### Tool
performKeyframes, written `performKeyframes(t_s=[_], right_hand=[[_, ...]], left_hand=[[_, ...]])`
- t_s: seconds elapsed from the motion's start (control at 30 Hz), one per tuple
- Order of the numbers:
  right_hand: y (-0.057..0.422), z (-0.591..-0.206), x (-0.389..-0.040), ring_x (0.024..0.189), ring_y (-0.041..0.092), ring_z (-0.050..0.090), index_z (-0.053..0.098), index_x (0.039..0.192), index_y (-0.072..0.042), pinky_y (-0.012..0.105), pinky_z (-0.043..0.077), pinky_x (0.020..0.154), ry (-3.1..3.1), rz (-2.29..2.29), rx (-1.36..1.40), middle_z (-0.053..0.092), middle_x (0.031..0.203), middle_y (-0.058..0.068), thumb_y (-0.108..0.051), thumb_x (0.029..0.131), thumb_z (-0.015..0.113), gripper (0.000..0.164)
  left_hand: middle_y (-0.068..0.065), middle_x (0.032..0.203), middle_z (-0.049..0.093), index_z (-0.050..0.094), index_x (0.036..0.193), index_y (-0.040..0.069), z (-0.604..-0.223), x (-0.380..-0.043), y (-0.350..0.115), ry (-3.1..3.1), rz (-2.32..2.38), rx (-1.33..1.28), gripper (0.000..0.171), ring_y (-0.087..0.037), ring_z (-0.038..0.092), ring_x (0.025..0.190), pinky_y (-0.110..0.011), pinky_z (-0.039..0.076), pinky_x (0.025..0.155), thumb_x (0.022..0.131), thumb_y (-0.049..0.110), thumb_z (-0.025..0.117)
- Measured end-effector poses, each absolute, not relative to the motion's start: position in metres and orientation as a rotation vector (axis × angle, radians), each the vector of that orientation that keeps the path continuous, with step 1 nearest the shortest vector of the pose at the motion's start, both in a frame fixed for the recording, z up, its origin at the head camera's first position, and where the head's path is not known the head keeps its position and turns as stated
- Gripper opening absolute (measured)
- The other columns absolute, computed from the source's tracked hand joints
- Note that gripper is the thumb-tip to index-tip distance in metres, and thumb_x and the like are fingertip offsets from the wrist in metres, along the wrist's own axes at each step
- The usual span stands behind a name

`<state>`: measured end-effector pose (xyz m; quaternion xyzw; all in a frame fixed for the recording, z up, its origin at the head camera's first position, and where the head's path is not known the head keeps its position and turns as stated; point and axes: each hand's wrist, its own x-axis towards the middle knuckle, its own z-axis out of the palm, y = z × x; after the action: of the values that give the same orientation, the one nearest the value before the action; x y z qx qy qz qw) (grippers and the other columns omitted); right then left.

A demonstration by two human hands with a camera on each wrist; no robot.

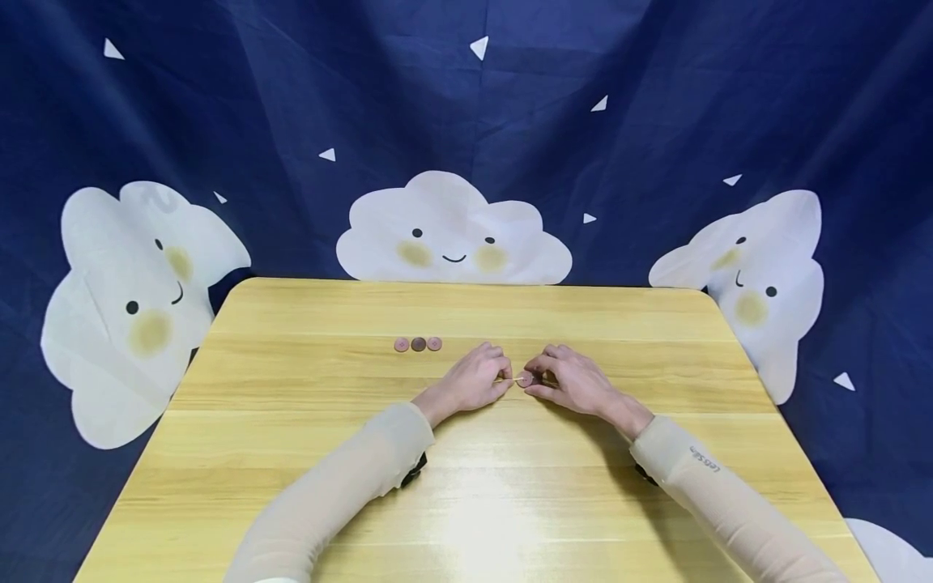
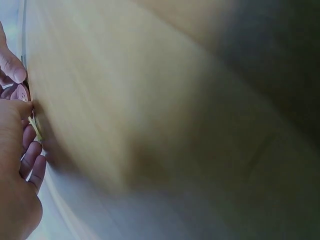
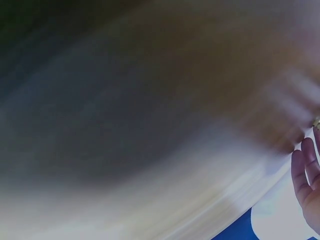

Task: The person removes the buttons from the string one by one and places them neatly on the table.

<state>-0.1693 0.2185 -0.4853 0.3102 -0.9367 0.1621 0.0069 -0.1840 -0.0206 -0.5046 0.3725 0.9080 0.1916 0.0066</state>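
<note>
My left hand [image 1: 477,379] pinches a thin yellow strand [image 1: 517,379], whose end reaches a pinkish button [image 1: 524,379]. My right hand [image 1: 576,380] grips that button between thumb and fingers, just above or on the table. In the left wrist view the button [image 2: 22,93] stands on edge and shows small holes, while the strand [image 2: 35,126] runs beside the curled fingers of the left hand [image 2: 17,165]. Only part of the right hand [image 3: 308,175] shows in the right wrist view. Whether the strand passes through a hole cannot be made out.
Three more buttons lie in a short row left of the hands: a pink one [image 1: 402,345], a dark brown one [image 1: 419,344] and another pink one [image 1: 434,343]. The wooden table [image 1: 291,389] ends at a dark blue curtain [image 1: 408,97] with cloud faces.
</note>
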Motion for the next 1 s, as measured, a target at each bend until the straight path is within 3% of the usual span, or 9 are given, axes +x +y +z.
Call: performKeyframes(t_s=[0.6,1.0], right_hand=[[0.2287,-0.4821,-0.1687,0.082,0.009,0.049,0.079,0.114,-0.022,0.025,0.041,0.068,-2.968,0.52,0.951,0.066,0.097,-0.005,-0.034,0.095,0.079,0.023],[0.2287,-0.4857,-0.1679,0.08,0.008,0.049,0.079,0.112,-0.021,0.023,0.042,0.067,-2.936,0.525,0.98,0.067,0.096,-0.004,-0.033,0.095,0.079,0.021]], left_hand=[[0.003,0.097,0.068,0.074,0.096,0.015,-0.5021,-0.1832,-0.0249,2.841,0.636,1.149,0.007,-0.015,0.055,0.092,-0.031,0.051,0.089,0.097,0.023,0.073],[0.0,0.12,0.069,0.072,0.123,0.014,-0.5031,-0.1845,-0.0193,2.787,0.618,1.055,0.036,-0.018,0.06,0.114,-0.035,0.052,0.105,0.102,0.043,0.067]])
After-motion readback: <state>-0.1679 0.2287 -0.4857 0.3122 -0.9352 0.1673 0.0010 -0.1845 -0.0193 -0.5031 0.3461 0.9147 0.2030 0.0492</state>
